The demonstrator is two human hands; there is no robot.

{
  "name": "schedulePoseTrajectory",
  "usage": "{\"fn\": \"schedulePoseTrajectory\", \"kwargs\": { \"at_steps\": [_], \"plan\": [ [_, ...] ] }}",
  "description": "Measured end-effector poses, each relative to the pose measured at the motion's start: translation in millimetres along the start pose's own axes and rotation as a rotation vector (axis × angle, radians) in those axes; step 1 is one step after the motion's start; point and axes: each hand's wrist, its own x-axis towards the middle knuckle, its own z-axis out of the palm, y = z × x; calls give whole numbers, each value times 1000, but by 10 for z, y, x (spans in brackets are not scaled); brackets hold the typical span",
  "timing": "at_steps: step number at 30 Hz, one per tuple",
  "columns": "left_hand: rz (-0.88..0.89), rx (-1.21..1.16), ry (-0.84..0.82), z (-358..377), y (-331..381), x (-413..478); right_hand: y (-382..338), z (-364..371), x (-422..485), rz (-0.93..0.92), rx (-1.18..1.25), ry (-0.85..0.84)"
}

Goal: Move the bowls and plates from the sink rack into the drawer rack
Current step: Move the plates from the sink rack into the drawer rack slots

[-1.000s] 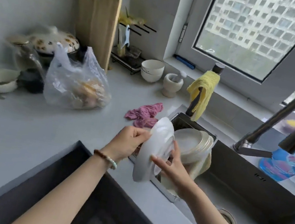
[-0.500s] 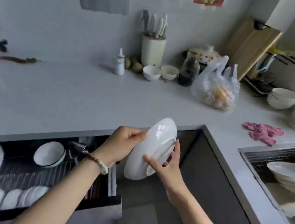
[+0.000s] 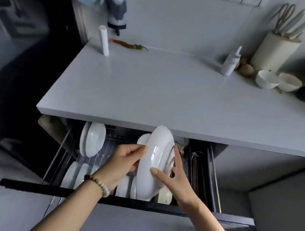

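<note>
Plate (image 3: 154, 162) now over drawer rack (image 3: 110, 144), hands (image 3: 124, 163) (image 3: 176, 178) flanking

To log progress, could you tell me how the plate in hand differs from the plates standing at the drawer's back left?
The held plate is gripped on edge by the left hand and right hand, at the front of the rack; the back-left plates stand slotted in it, untouched. The held plate is single; those are at least two. All are white and on edge.
</note>
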Motion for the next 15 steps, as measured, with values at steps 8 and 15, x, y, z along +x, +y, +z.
{"fn": "schedulePoseTrajectory", "kwargs": {
  "at_steps": [8, 15],
  "plan": [
    [-151, -158, 136, -1114, -458, 251, 374, 888, 631, 93, -94, -42],
    [-212, -295, 275, -1547, -846, 724, 736, 1182, 1245, 128, -136, -81]
  ]
}}
